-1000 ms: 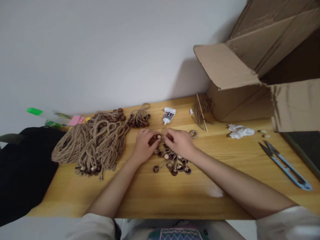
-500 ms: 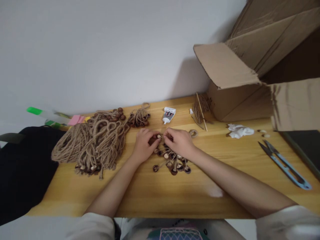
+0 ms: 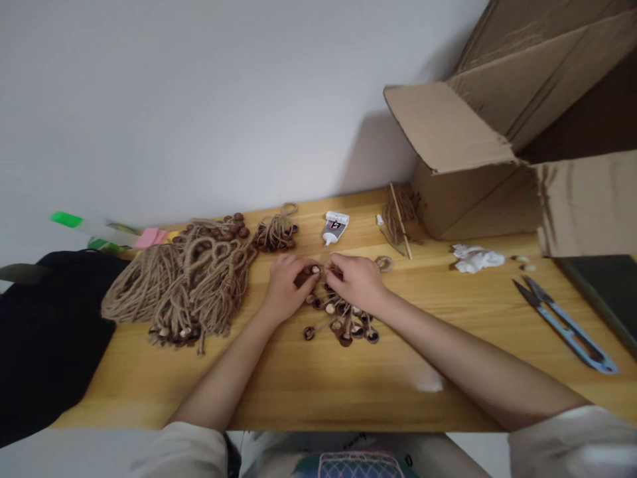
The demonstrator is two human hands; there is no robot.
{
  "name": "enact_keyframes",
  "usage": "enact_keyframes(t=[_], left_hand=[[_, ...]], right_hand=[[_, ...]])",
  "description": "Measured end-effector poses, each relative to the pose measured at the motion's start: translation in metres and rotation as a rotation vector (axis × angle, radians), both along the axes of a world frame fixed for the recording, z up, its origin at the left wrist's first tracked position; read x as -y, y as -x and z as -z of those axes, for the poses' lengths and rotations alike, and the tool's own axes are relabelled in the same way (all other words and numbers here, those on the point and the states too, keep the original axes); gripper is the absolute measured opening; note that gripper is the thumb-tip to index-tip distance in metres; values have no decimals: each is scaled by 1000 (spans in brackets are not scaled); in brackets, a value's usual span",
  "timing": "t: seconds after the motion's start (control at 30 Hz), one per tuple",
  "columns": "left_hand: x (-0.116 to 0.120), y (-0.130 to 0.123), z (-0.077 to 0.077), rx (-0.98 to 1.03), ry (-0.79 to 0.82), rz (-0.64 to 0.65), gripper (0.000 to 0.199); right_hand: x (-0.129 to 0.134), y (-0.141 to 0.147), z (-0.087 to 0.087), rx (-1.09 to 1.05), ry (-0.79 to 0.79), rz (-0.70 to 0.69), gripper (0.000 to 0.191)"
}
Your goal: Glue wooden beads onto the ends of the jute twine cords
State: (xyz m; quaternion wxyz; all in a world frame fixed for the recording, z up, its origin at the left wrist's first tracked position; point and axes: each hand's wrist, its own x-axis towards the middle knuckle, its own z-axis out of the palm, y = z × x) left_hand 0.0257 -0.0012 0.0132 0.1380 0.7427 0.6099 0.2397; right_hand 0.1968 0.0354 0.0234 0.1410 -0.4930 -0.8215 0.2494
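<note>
My left hand pinches a small brown nut shell with a pale piece in its opening. Close beside it, my right hand is closed, thumb and forefinger pressed together on what looks like a thin strand of twine by the shell; its tip is mostly hidden. Below both hands spreads a cluster of shells on twine, several with pale pieces inside. A loop of twine shows past my right hand. Behind lies a tube of glue, nozzle pointing towards me.
At left sit a big heap of twine tassels, a smaller bundle and a black cloth. To the right are an open cardboard box, crumpled tissue, blue thread snips and a stick on twine.
Both hands hold nearly the same pose by the shell. The whole view has shifted very slightly; nothing on the table has visibly moved.
</note>
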Motion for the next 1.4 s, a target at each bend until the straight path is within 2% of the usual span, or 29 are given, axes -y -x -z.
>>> enact_keyframes(t=[1.4], left_hand=[[1, 0, 2, 0, -44, 19, 14]], right_hand=[[0, 0, 2, 7, -24, -7, 20]])
